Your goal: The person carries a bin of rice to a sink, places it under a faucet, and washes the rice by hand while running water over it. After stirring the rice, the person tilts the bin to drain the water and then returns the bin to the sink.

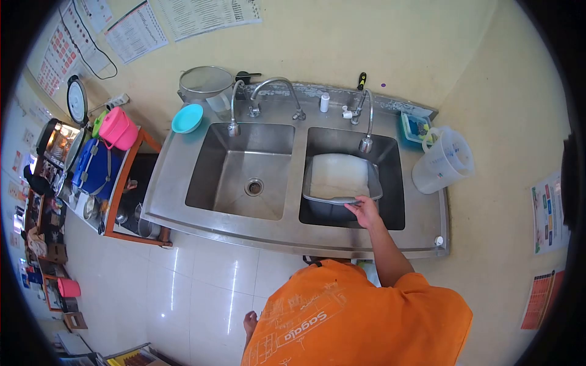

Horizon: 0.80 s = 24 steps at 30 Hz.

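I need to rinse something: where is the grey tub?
The grey tub sits in the right sink basin under the right tap, its near rim held by the right hand.

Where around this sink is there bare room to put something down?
The left basin holds nothing but its drain. The steel counter's front ledge is bare too, as is the strip left of that basin below the blue bowl. The right basin is filled by a grey tub, gripped by the right hand. The right corner is crowded by the clear jug.

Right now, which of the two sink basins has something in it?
The right sink basin: it holds a grey tub, gripped by the right hand. The left sink basin shows only its drain.
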### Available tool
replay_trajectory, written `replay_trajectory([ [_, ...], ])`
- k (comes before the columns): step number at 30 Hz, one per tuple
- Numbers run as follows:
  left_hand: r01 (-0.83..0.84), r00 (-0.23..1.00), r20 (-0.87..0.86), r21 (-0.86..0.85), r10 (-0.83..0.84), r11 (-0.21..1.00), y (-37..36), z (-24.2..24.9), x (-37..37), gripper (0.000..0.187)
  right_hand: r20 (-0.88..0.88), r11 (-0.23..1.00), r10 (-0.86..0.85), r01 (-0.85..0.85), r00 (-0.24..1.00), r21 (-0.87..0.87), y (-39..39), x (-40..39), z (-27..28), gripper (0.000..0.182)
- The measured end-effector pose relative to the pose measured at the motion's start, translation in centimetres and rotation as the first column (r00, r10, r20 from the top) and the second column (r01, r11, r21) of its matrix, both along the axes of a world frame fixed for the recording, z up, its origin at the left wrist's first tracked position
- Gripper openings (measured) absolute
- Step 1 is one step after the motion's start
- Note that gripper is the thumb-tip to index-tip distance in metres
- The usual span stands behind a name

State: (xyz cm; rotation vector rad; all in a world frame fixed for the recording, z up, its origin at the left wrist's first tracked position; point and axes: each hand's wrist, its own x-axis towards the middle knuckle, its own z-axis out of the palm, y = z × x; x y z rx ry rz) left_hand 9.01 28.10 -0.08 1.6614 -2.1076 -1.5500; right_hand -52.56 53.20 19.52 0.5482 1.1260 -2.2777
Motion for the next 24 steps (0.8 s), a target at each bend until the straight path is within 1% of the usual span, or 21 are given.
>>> replay_trajectory([
  [1, 0.028, 0.998, 0.056, -0.019, -0.027, 0.999, 0.3, -1.6, 1.6, 0.035, -0.014, 1.000, -0.001, 0.001, 1.000, -0.001, 0.1, -0.1, 0.0, 0.017],
  [2, 0.013, 1.000, 0.028, 0.037, -0.014, 0.999, 0.6, -2.4, 2.9, 0.036, -0.027, 1.000, -0.002, 0.002, 1.000, -0.002, 0.0, -0.1, -0.1, 0.018],
  [3, 0.015, 0.998, 0.061, 0.028, -0.017, 0.999, 0.7, -2.8, 3.7, 0.036, -0.039, 1.000, -0.003, 0.003, 0.999, -0.003, -0.1, -0.2, -0.3, 0.019],
  [6, -0.004, 0.991, 0.132, 0.072, -0.005, 0.997, 1.1, -2.6, 4.6, 0.036, -0.022, 1.000, -0.014, 0.014, 1.000, 0.009, 0.0, -0.5, -1.1, 0.021],
  [9, -0.008, 0.987, 0.162, 0.091, -0.007, 0.996, 0.5, -2.3, 3.4, 0.037, -0.034, 0.999, -0.019, 0.020, 0.999, 0.031, -0.1, -0.3, -0.7, 0.023],
  [12, 0.015, 0.984, 0.173, 0.093, -0.031, 0.996, -0.8, -1.8, 1.2, 0.037, -0.005, 0.998, -0.009, 0.010, 1.000, 0.061, -0.2, -0.3, -0.3, 0.019],
  [14, 0.037, 0.984, 0.169, 0.085, -0.051, 0.996, -1.8, -1.1, -1.1, 0.037, -0.003, 1.000, 0.007, -0.007, 1.000, 0.024, 0.0, -0.2, -0.3, 0.020],
  [16, 0.076, 0.987, 0.140, 0.054, -0.083, 0.996, -3.1, -0.2, -4.2, 0.037, -0.016, 1.000, 0.026, -0.026, 1.000, -0.013, 0.2, -0.5, -0.5, 0.020],
  [17, 0.093, 0.992, 0.081, 0.042, -0.096, 0.995, -3.5, 0.9, -6.0, 0.039, -0.026, 0.999, 0.034, -0.035, 0.999, -0.031, 0.3, -0.3, -0.1, 0.019],
  [19, 0.153, 0.985, 0.098, -0.130, -0.140, 0.980, -6.1, -2.4, -7.9, 0.038, -0.031, 0.998, 0.048, -0.049, 0.998, -0.046, 0.6, -0.2, 0.6, 0.019],
  [20, 0.116, 0.991, 0.085, -0.215, -0.100, 0.970, -6.4, 0.1, -10.8, 0.039, -0.029, 0.997, 0.055, -0.056, 0.998, -0.048, 0.5, -0.3, 0.8, 0.020],
  [21, 0.079, 0.996, 0.070, -0.299, -0.060, 0.951, -6.2, 6.4, -15.8, 0.041, -0.028, 0.997, 0.056, -0.058, 0.998, -0.055, 0.6, -0.7, 0.5, 0.020],
  [22, 0.035, 0.999, 0.028, -0.353, -0.027, 0.935, -6.7, 8.7, -18.6, 0.044, -0.042, 0.995, 0.066, -0.069, 0.997, -0.071, 0.9, -1.2, -0.1, 0.020],
  [24, -0.099, 0.987, -0.156, -0.440, 0.033, 0.892, -7.2, 12.7, -23.1, 0.049, -0.062, 0.990, 0.080, -0.087, 0.995, -0.107, 1.4, -1.4, -1.3, 0.021],
])
